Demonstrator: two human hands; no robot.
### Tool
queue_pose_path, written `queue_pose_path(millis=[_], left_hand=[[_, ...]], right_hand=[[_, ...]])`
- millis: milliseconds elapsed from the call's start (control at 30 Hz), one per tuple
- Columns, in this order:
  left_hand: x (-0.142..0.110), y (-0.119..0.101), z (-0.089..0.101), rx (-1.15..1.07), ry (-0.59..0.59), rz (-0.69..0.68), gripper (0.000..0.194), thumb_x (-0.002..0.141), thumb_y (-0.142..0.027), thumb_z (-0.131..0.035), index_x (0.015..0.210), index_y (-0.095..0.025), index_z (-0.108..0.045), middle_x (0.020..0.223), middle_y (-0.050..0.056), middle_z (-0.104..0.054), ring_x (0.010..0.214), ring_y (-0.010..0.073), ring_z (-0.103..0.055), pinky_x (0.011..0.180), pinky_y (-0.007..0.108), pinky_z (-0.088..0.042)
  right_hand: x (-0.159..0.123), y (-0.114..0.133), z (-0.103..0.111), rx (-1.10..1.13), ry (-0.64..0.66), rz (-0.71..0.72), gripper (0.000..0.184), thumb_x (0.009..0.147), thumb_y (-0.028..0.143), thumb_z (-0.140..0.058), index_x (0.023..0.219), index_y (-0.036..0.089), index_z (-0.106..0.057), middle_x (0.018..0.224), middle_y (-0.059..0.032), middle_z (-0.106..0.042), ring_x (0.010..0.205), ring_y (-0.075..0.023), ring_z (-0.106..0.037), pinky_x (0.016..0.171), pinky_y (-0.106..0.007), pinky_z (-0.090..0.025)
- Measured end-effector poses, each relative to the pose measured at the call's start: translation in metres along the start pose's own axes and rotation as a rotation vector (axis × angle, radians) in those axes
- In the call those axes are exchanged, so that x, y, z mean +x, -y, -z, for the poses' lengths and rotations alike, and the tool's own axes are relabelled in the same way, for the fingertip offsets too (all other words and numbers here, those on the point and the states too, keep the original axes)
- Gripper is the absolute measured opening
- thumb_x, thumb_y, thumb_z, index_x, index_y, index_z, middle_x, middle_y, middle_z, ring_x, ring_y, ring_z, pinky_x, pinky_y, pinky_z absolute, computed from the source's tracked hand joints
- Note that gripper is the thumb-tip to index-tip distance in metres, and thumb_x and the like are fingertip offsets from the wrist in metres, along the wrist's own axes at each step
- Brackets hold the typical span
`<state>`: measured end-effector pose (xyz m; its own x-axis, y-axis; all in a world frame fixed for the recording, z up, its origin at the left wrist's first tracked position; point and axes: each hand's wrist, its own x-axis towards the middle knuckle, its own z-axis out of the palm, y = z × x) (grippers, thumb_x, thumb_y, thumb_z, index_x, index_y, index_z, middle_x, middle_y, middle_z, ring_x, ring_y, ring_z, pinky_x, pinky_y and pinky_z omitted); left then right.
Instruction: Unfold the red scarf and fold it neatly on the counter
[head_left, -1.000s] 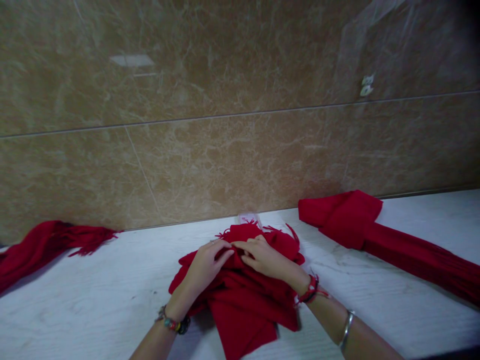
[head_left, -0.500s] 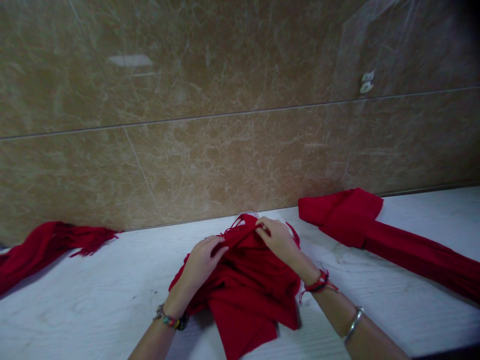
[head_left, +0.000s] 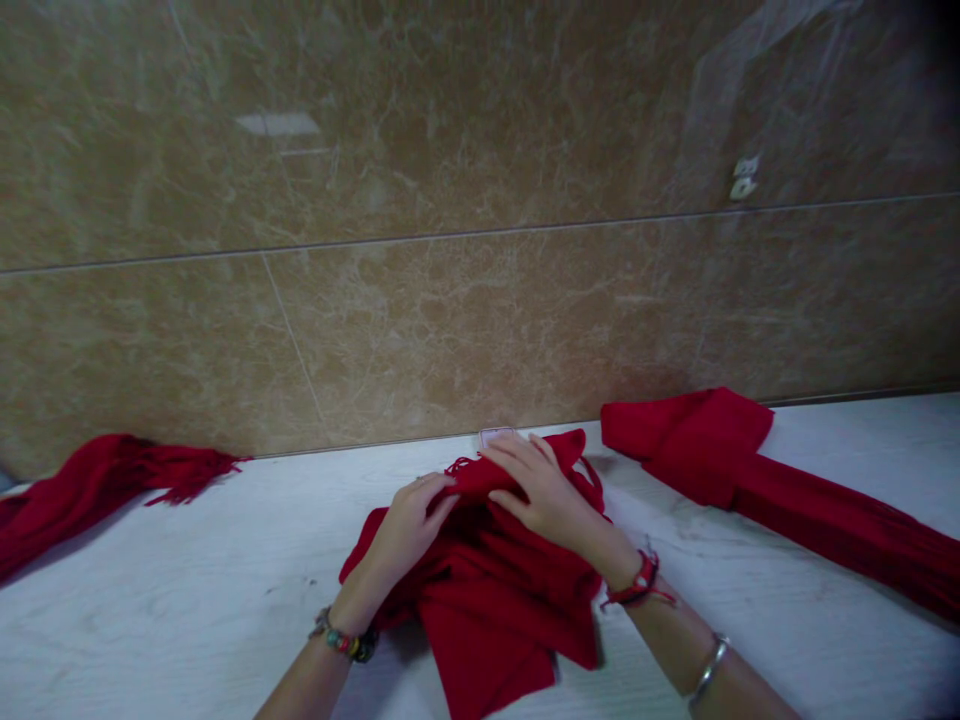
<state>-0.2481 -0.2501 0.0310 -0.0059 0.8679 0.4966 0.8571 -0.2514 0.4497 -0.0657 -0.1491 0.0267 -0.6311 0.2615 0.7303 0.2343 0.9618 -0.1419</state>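
A bunched red scarf [head_left: 495, 590] with a fringe along its far edge lies in front of me, its flat folded corners pointing towards me. My left hand [head_left: 412, 525] is closed on the scarf's left upper part, thumb and fingers over a fold. Over the top of the same scarf, my right hand [head_left: 540, 495] has its fingers stretched out and its thumb apart, touching the cloth. Part of the fold beneath both hands is hidden.
On the right lies a second red scarf [head_left: 690, 440], folded over with a long tail. Another fringed red scarf [head_left: 105, 485] is at the left. A small pale card-like object [head_left: 495, 436] sits by the brown marble wall [head_left: 465, 330], behind the white tabletop [head_left: 247, 560].
My right hand has gone from pinching the scarf's far edge to lying across it with fingers stretched. The cloth's upper right edge has shifted. My left hand has barely moved.
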Motion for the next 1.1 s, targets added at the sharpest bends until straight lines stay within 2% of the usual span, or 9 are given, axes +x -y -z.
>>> queue_pose_path(millis=[67,167,367,533,700,767,867,967,1100], left_hand=[[-0.001,-0.003,0.000,-0.016,0.018,-0.025,0.012,0.079,-0.017,-0.047,0.086,-0.019,-0.057,0.089,0.003,-0.064,0.083,0.0158,-0.057,0.078,0.028,-0.044],[-0.001,-0.007,0.002,-0.021,0.005,-0.017,0.005,0.077,-0.018,-0.050,0.079,-0.018,-0.055,0.083,0.002,-0.061,0.078,0.0155,-0.055,0.074,0.027,-0.044],[-0.001,-0.010,0.011,-0.050,0.020,0.012,0.013,0.078,-0.029,-0.050,0.080,-0.018,-0.054,0.081,0.003,-0.060,0.077,0.0165,-0.054,0.073,0.028,-0.043],[0.001,-0.006,0.013,0.020,0.036,0.019,0.015,0.081,-0.029,-0.044,0.077,-0.018,-0.055,0.080,0.004,-0.060,0.079,0.0178,-0.054,0.075,0.031,-0.041],[0.002,0.003,0.012,0.020,-0.040,0.060,0.007,0.078,-0.024,-0.049,0.078,-0.018,-0.052,0.078,0.002,-0.058,0.074,0.0159,-0.054,0.070,0.028,-0.042],[0.002,0.005,0.011,0.000,-0.052,0.070,0.005,0.077,-0.022,-0.050,0.077,-0.018,-0.051,0.076,0.001,-0.058,0.070,0.0147,-0.053,0.067,0.026,-0.043],[0.001,0.004,0.008,-0.019,-0.032,0.067,0.003,0.077,-0.021,-0.050,0.078,-0.018,-0.051,0.077,0.001,-0.059,0.070,0.0142,-0.054,0.068,0.026,-0.043],[0.000,0.000,0.007,-0.021,0.009,0.024,0.004,0.077,-0.021,-0.051,0.080,-0.019,-0.053,0.080,0.001,-0.060,0.074,0.0148,-0.055,0.071,0.027,-0.043],[0.000,-0.005,0.006,-0.021,0.044,-0.049,0.005,0.075,-0.015,-0.051,0.077,-0.019,-0.052,0.079,0.001,-0.059,0.076,0.0146,-0.054,0.072,0.026,-0.043]], right_hand=[[0.002,0.016,-0.009,0.073,0.081,0.024,0.026,0.082,0.022,-0.050,0.108,0.020,-0.055,0.105,-0.0060,-0.061,0.102,-0.0203,-0.051,0.099,-0.046,-0.024],[0.002,0.020,-0.014,0.176,0.058,-0.044,0.012,0.082,0.018,-0.051,0.088,0.019,-0.062,0.083,-0.0020,-0.066,0.080,-0.0160,-0.057,0.089,-0.038,-0.036],[0.002,0.002,0.000,0.290,-0.046,-0.142,0.010,0.081,0.022,-0.054,0.080,0.019,-0.062,0.078,-0.0023,-0.067,0.072,-0.0145,-0.059,0.068,-0.026,-0.046],[0.003,-0.008,0.011,0.198,-0.157,-0.180,0.016,0.082,0.026,-0.049,0.076,0.020,-0.063,0.077,-0.0031,-0.067,0.073,-0.0165,-0.060,0.070,-0.029,-0.045],[-0.004,-0.043,0.025,0.010,-0.345,-0.492,0.022,0.081,0.033,-0.047,0.076,0.019,-0.063,0.073,-0.0053,-0.066,0.068,-0.0199,-0.060,0.064,-0.032,-0.046],[-0.007,-0.052,0.026,-0.099,-0.371,-0.531,0.024,0.081,0.033,-0.046,0.076,0.017,-0.063,0.074,-0.0077,-0.065,0.070,-0.0217,-0.059,0.066,-0.035,-0.046],[-0.007,-0.043,0.020,-0.188,-0.297,-0.338,0.023,0.080,0.030,-0.047,0.090,0.016,-0.063,0.094,-0.0120,-0.062,0.092,-0.0254,-0.054,0.082,-0.044,-0.041],[-0.003,-0.010,0.006,-0.132,-0.083,-0.076,0.034,0.080,0.028,-0.051,0.113,0.021,-0.053,0.116,-0.0089,-0.054,0.113,-0.0254,-0.042,0.098,-0.051,-0.025],[0.000,0.025,-0.011,-0.016,0.057,0.008,0.027,0.082,0.022,-0.050,0.109,0.021,-0.054,0.106,-0.0059,-0.060,0.106,-0.0210,-0.047,0.101,-0.050,-0.019]])
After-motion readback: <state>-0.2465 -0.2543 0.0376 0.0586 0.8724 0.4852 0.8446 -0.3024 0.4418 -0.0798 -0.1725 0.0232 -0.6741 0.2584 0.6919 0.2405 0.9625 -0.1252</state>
